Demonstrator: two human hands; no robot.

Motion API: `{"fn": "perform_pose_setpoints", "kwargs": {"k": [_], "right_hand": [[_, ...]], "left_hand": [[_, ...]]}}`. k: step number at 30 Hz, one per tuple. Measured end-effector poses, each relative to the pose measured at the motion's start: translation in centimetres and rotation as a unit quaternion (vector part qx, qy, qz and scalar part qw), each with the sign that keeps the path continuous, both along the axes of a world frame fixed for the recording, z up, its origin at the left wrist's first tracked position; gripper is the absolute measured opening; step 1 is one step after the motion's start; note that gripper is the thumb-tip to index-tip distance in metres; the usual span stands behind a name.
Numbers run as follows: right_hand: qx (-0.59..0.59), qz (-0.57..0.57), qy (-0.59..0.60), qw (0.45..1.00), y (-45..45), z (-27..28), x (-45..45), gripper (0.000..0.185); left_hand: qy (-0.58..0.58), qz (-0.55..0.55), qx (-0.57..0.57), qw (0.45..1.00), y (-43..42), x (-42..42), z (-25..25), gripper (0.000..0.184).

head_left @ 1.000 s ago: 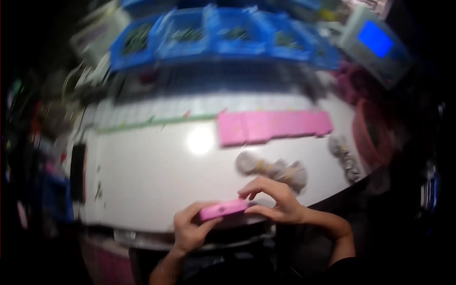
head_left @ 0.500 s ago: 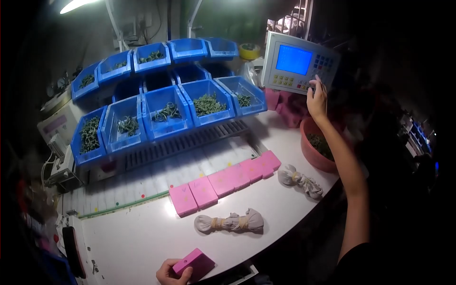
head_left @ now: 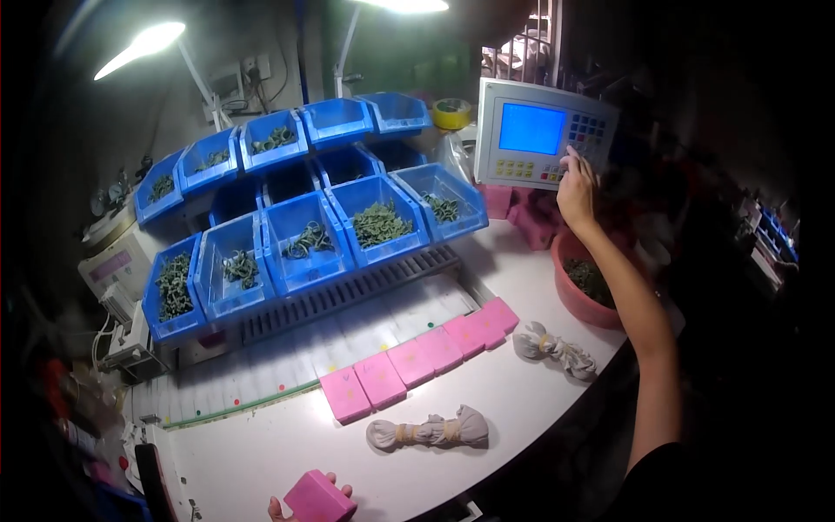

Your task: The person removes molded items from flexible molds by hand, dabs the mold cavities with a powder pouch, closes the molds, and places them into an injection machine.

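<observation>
At the bottom of the view my left hand point(head_left: 344, 490) grips a pink block point(head_left: 318, 498) over the white table's front edge. My right hand point(head_left: 577, 193) is raised to the control panel point(head_left: 511, 165), a finger touching or close to its keys, right of the lit blue screen point(head_left: 531, 129). Its other fingers are curled, and nothing shows in them. Several pink blocks point(head_left: 410, 362) lie in a slanting row on the table. In front of that row lies a tied grey cloth bundle point(head_left: 430, 431).
Blue bins point(head_left: 300, 248) with small green pieces stand in two tiers at the back. A reddish basin point(head_left: 581, 300) stands below my right forearm, near a second cloth bundle point(head_left: 557, 350). A dark long object point(head_left: 154, 481) is at left; two lamps hang above.
The view has swung toward the panel. My right hand has left the pink block and gone up to the keys. My left hand still holds the block, now turned to show its broad face.
</observation>
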State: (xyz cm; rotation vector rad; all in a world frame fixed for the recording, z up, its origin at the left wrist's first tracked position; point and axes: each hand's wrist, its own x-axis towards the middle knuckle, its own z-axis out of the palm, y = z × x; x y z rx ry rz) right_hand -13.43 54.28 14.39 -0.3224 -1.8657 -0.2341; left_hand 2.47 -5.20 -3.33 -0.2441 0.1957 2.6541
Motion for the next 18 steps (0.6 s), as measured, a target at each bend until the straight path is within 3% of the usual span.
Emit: {"fn": "perform_pose_setpoints", "kwargs": {"k": [5,9,12,14,18], "right_hand": [[-0.012,0.016,-0.019,1.0,0.4,0.9,0.5,0.02],[-0.032,0.018,-0.042,0.998,-0.3,1.4,0.9,0.019],[-0.002,0.028,-0.036,0.999,0.3,1.0,0.8,0.019],[0.01,0.034,-0.034,0.999,0.6,0.7,0.7,0.019],[0.026,0.045,-0.032,0.998,0.7,0.1,0.8,0.017]], "left_hand": [[0.028,-0.092,0.092,0.991,1.8,-0.2,0.9,0.091],[0.036,-0.106,0.091,0.99,2.2,-0.4,0.7,0.09],[0.03,-0.083,0.024,0.996,2.8,-0.3,1.4,0.087],[-0.032,-0.003,-0.21,0.977,3.1,-0.3,1.5,0.083],[-0.015,-0.039,-0.127,0.991,1.2,-0.4,0.2,0.078]]}}
